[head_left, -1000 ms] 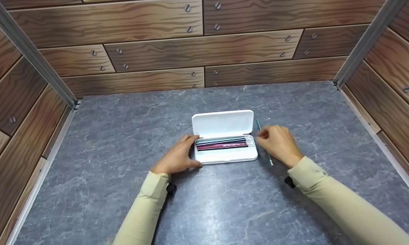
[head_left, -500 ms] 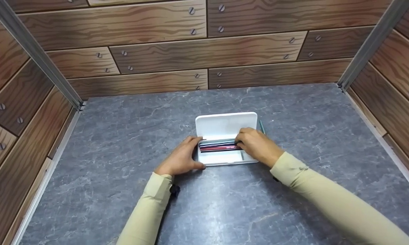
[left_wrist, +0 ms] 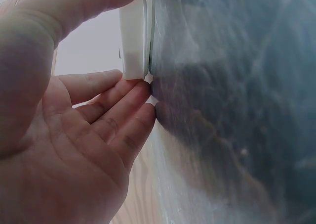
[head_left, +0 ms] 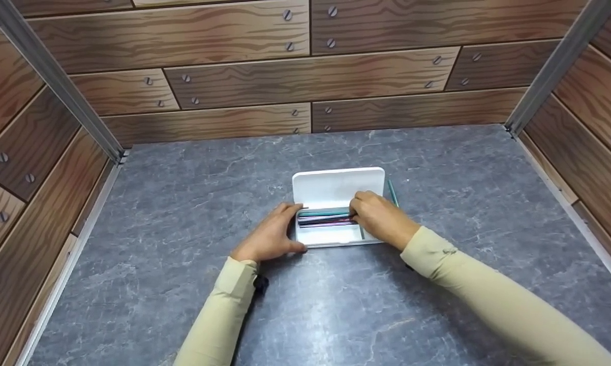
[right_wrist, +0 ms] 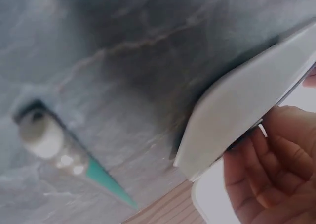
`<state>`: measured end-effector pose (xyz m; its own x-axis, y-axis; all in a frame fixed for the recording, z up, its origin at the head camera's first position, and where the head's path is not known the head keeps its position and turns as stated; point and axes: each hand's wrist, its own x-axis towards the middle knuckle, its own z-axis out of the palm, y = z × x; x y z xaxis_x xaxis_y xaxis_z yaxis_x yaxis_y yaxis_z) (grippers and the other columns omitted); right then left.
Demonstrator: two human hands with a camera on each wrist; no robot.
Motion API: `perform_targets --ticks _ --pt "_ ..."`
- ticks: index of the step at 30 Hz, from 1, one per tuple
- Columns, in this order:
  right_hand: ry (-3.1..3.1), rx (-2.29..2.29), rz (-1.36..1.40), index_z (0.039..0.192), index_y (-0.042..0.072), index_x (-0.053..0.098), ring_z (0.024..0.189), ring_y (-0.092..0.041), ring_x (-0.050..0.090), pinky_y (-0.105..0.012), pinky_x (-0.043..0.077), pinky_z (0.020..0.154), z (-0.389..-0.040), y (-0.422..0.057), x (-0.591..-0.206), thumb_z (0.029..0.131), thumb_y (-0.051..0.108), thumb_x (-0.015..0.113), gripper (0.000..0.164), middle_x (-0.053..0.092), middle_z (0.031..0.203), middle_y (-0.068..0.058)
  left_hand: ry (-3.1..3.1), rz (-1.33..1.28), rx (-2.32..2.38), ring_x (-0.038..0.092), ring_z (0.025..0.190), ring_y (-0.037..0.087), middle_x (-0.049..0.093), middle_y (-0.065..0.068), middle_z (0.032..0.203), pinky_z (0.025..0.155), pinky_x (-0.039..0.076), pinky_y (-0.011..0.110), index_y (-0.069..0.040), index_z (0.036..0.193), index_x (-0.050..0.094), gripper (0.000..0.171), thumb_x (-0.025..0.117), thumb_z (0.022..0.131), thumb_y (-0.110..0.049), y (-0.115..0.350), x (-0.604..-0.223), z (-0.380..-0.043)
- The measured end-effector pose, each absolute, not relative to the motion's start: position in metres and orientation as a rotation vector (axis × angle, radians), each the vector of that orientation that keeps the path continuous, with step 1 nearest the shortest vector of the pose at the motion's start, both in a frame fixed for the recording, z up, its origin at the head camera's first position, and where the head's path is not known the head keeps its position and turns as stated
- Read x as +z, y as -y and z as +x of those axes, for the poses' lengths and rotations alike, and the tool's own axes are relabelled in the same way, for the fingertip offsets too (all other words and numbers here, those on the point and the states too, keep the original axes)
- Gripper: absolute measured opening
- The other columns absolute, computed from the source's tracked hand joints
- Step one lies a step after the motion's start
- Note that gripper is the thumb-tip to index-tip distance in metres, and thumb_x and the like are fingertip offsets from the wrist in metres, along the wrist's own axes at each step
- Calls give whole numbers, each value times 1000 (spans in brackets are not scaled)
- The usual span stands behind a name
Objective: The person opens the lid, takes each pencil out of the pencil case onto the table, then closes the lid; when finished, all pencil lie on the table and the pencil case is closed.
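You can read no text, label, brand, number or sign in any view. On the white case [head_left: 321,188] you find nothing legible; the pencils [head_left: 323,222] inside it are too small to show any lettering, and the green pencil [head_left: 393,192] to its right is blurred in your right wrist view, any print unreadable.

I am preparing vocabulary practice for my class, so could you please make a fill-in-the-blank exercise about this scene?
The pencil case is coloured ____.
Its lid stands ____, not closed.
The loose pencil lies on the case's ____ side, away from the left hand.
Missing words: white; open; right.
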<state>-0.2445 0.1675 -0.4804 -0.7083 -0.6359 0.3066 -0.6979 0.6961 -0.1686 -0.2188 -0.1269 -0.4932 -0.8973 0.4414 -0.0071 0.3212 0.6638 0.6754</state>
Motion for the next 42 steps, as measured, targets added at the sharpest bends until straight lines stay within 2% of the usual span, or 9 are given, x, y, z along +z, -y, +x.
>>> perform_targets --ticks 12,24,31,38,42 --pt "2674 545 1081 98 3 84 89 -28 75 -45 66 79 -243 -177 -477 95 0 83 5 77 95 -11 -2701 617 1058 54 152 37 56 18 161 133 43 51 2 168 45 101 97 83 -18 126 -492 -219" --pt "2672 725 986 99 4 84 86 -24 75 -45 67 80 -239 -195 -469 92 -1 86 8 80 94 -9 -2704 629 1066 57 148 37 58 19 158 131 45 52 2 166 48 99 98 82 -17 127 -494 -220" --pt "2663 899 867 99 3 85 84 -21 75 -35 66 77 -238 -214 -460 92 -2 86 9 81 93 -10 -2696 617 1068 55 152 37 56 18 161 133 43 51 1 167 47 99 98 84 -18 128 -495 -219" --pt "2725 1024 597 103 4 86 87 -26 78 -27 63 77 -237 -236 -450 95 3 86 8 84 96 -13 -2689 607 1068 54 153 37 55 18 162 133 43 51 0 167 47 99 97 84 -18 128 -494 -219" --pt "2769 1092 425 104 4 87 85 -17 75 -17 57 73 -236 -247 -448 95 7 87 9 85 97 -14 -2680 604 1075 53 153 36 55 18 162 133 43 51 1 167 46 100 97 84 -18 128 -494 -219"
